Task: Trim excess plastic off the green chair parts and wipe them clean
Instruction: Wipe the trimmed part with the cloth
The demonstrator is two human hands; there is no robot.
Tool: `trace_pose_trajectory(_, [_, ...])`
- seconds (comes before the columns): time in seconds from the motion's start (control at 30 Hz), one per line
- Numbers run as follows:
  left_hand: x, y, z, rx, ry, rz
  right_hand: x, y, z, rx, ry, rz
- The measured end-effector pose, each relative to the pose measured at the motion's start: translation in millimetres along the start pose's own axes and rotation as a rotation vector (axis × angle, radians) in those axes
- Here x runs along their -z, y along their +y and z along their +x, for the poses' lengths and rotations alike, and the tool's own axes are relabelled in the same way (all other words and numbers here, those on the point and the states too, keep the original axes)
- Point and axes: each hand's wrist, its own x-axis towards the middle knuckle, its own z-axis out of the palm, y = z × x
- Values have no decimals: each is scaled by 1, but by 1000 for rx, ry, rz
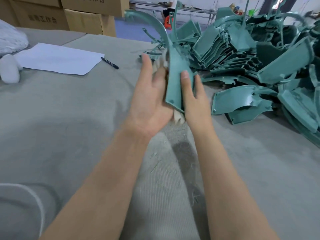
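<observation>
**Wiping step in hand on a curved green part**

At the upper left of the frame a sheet of white paper (58, 58) and a black pen (109, 63) are seen lying on the grey counter (69, 110). At centre, the left hand (152, 101) is held with its fingers (147, 66) nearly straight and spread. A beige cloth (178, 117) is pressed by it against the left edge of a curved green chair part (174, 80), which is held upright above the counter. The part is gripped by the right hand (195, 104), thumb laid on its face, the other fingers behind. At the right a pile of green chair parts (259, 54) is heaped. Wiping is judged to be the step in hand. Next, the cloth would need to be drawn along the part's length against a firm right-hand grip.
</observation>
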Motion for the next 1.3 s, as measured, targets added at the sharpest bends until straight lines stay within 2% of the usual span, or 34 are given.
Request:
trace_pose_trajectory(0.1, [7,5,3,-69,127,-95,-24,-2,-12,2,-188,41])
trace_pose_trajectory(0.2, [18,13,4,-89,124,-104,-41,-4,-17,-46,-220,18])
trace_pose_trajectory(0.37, [5,-3,1,129,-163,155,-7,12,9,-134,90,37])
trace_pose_trajectory(0.43, [3,-8,-1,200,-229,243,11,21,17,-150,209,40])
trace_pose_trajectory(0.5, [6,-7,-1,195,-175,374,24,25,18,-134,340,28])
trace_pose_trajectory(0.57, [12,1,1,135,14,488,30,28,18,-145,410,-29])
trace_pose_trajectory(0.63, [20,14,4,48,139,370,32,29,19,-224,399,60])
trace_pose_trajectory(0.73, [26,36,0,-76,72,-117,31,23,19,-365,271,268])
trace_pose_trajectory(0.77, [27,40,-2,-93,44,-236,28,21,17,-349,237,219])
trace_pose_trajectory(0.8, [28,41,-3,-101,56,-235,24,20,16,-308,213,125])
trace_pose_trajectory(0.9, [25,35,-3,-263,261,70,9,17,8,-171,160,-170])
trace_pose_trajectory(0.97, [18,29,-2,-591,441,400,1,15,5,-109,125,-221])
trace_pose_trajectory(1.0, [17,27,-1,-764,558,657,-1,13,3,-96,111,-193])
trace_pose_trajectory(1.03, [17,23,1,-864,620,907,-3,11,3,-90,111,-149])
trace_pose_trajectory(1.07, [18,19,3,-869,642,1154,-3,9,2,-82,126,-104])
trace_pose_trajectory(1.1, [21,15,5,-788,605,1381,-3,8,2,-69,153,-70])
trace_pose_trajectory(1.13, [26,10,8,-659,540,1551,-1,7,3,-52,186,-61])
trace_pose_trajectory(1.17, [29,5,9,-518,457,1615,2,6,3,-36,217,-72])
trace_pose_trajectory(1.2, [30,-1,10,-417,377,1582,5,6,2,-27,243,-87])
trace_pose_trajectory(1.23, [31,-6,10,-387,341,1516,7,5,1,-23,262,-93])
trace_pose_trajectory(1.3, [29,-8,11,-443,443,1415,8,3,-1,-12,283,-71])
